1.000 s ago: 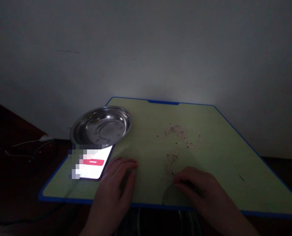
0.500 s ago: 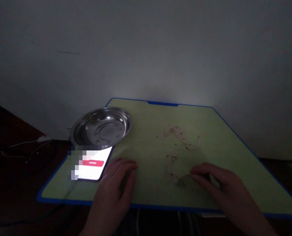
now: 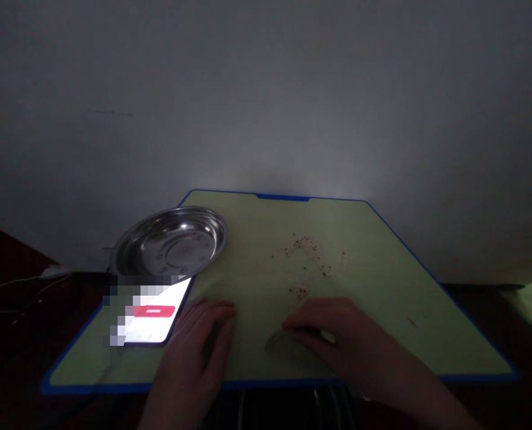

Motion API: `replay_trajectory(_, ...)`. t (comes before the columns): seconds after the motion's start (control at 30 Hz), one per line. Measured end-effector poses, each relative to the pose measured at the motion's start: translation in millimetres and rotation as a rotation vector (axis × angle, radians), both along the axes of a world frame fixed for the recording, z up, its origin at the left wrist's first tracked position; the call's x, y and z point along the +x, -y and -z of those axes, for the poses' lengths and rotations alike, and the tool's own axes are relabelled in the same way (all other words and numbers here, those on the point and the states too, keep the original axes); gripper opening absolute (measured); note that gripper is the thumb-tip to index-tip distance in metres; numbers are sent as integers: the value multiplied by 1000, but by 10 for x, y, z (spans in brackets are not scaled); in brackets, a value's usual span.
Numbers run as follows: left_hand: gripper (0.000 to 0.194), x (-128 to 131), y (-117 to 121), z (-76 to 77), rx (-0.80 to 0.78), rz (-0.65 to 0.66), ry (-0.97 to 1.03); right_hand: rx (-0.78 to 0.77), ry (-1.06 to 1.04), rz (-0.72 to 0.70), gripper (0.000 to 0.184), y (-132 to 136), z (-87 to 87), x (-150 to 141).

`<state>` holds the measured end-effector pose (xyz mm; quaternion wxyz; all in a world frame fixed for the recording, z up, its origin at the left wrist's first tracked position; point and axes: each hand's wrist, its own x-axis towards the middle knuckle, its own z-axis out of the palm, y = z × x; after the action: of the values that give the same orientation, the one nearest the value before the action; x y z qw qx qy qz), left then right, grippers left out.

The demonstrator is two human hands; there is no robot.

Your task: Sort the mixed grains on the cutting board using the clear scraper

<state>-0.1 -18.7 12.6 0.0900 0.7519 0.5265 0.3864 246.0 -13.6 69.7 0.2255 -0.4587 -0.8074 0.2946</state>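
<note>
Here, the right hand (image 3: 342,328) has its grip closed on a thin, blurred piece (image 3: 277,340) near the bench's (image 3: 248,358) front edge, its long axis slanting leftward and nearer from the fingertips. The left hand (image 3: 194,346), released, rests beside the phone (image 3: 152,327).

This looks like a room in a home, dimly lit. A small green counter (image 3: 248,239) with a blue edge stands against a plain, scuffed wall (image 3: 266,107), a metal bowl (image 3: 187,248) and a lit phone (image 3: 152,322) on it. White cables (image 3: 42,278) trail beside it over a dark reddish floor (image 3: 6,263).
</note>
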Motion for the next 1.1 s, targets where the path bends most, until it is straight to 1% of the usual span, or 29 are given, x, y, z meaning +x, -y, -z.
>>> replay_trajectory(0.13,14,5,-8,13,7,2,9,43,44,-65,23,-92,20,-146)
replay_trajectory(0.33,13,4,-5,9,18,8,27,32,47,-67,16,-95,71,-237)
replay_trajectory(0.5,14,3,-2,16,-7,8,27,28,70,-93,16,-139,117,-299)
replay_trajectory(0.67,14,-11,-7,19,6,-1,28,46,96,-51,25,-280,128,-298)
replay_trajectory(0.73,15,-17,-4,19,-6,-11,30,54,103,-30,24,-344,123,-265)
replay_trajectory(0.9,15,-27,7,25,-18,-13,16,64,130,135,19,-484,116,-114)
replay_trajectory(1.1,16,-28,-7,28,-18,-19,32,73,111,268,16,-594,129,144)
